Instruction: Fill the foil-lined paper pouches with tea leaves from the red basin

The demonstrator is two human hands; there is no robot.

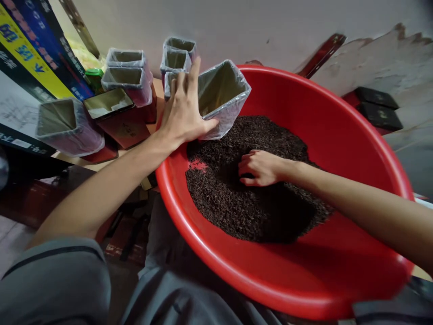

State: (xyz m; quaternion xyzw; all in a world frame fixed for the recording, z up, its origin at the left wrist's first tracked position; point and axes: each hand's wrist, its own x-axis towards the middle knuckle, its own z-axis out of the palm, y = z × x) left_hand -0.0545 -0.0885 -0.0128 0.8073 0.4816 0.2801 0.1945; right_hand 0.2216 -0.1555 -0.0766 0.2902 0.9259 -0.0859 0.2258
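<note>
A big red basin (338,280) holds a heap of dark loose tea leaves (243,203). My left hand (184,110) grips the side of a square container lined with a clear bag (221,97), tilted over the basin's far rim. My right hand (262,168) rests curled in the leaves, fingers dug in and closed on a handful.
Several more bag-lined square containers (126,76) and a red tin (117,115) stand on a shelf at the left, beside a green cap (94,74) and printed boxes (30,54). Black boxes (375,104) lie at the right. My grey-clad knees (57,284) are below.
</note>
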